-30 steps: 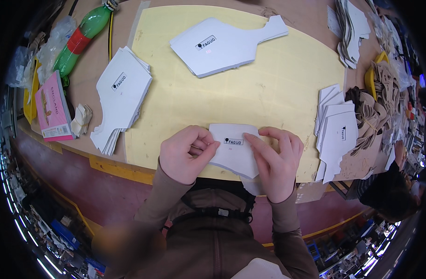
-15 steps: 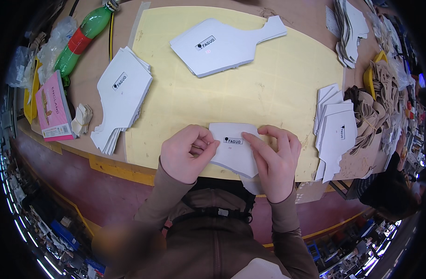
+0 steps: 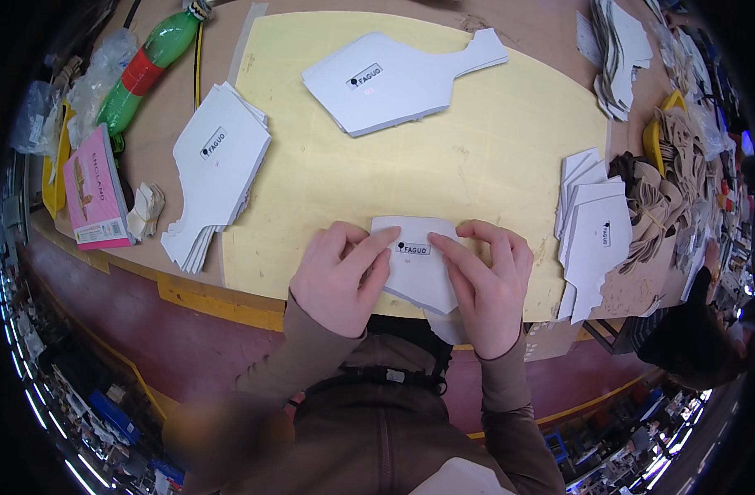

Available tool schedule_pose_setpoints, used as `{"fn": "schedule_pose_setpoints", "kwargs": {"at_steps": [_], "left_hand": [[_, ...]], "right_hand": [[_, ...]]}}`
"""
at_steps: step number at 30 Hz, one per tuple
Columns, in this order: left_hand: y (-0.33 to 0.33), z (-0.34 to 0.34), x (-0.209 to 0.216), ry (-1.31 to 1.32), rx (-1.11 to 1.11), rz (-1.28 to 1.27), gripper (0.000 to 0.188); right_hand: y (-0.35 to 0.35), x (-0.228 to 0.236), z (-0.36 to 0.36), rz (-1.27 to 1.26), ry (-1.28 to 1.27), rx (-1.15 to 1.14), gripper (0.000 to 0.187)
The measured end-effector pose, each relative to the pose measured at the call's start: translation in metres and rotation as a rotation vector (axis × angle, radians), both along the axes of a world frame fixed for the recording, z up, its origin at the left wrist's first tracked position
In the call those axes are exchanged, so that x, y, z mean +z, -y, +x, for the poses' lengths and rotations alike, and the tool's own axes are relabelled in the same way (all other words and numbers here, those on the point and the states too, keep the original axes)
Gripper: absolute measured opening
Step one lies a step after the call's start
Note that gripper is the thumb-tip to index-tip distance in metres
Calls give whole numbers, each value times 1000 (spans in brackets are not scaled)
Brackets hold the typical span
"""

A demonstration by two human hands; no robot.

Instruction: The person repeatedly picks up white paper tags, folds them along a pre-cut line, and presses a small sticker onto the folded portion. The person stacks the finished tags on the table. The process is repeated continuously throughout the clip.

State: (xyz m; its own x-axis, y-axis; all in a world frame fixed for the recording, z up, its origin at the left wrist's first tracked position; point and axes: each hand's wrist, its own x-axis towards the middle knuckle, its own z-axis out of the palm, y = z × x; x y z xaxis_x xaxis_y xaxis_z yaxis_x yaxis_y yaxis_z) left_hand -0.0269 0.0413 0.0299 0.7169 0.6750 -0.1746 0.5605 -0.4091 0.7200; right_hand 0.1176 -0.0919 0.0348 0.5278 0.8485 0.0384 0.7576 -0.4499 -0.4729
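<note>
A small white piece (image 3: 414, 276) with a dark-framed label lies between the two hands, to the right of the left hand (image 3: 342, 276) and to the left of the right hand (image 3: 490, 285). It is only a little longer than wide, its longer axis running away from the person and its near end slanting toward the right hand. Neither hand is clearly nearer, since both touch it: a left fingertip rests beside the label's left end, a right fingertip by its right end, and the right hand also covers part of the right edge. The left hand is narrow, its other fingers curled; the right is loosely bent, its fingers somewhat apart. Whether either pinches the piece cannot be told.

A pale scrap (image 3: 448, 327) shows just on the near side of the piece, beside the right hand. Under both hands spreads a yellow sheet (image 3: 311, 177). Beyond them, well apart, lies a large white stack (image 3: 410, 87) with a narrow arm pointing right. Another stack, the left stack (image 3: 221, 169), sits beyond and left of the left hand; the right stack (image 3: 596, 235) fans out to the right of the right hand, with brown pieces (image 3: 662, 214) further right.
</note>
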Motion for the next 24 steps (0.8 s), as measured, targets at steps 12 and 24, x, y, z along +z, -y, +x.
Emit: {"fn": "schedule_pose_setpoints", "kwargs": {"at_steps": [12, 24], "left_hand": [[-11, -11, -21, 5, -84, 328, 31], [-7, -6, -21, -5, -52, 352, 30]], "right_hand": [[-8, -2, 4, 10, 2, 16, 32], [-23, -2, -10, 4, 79, 36, 34]]}}
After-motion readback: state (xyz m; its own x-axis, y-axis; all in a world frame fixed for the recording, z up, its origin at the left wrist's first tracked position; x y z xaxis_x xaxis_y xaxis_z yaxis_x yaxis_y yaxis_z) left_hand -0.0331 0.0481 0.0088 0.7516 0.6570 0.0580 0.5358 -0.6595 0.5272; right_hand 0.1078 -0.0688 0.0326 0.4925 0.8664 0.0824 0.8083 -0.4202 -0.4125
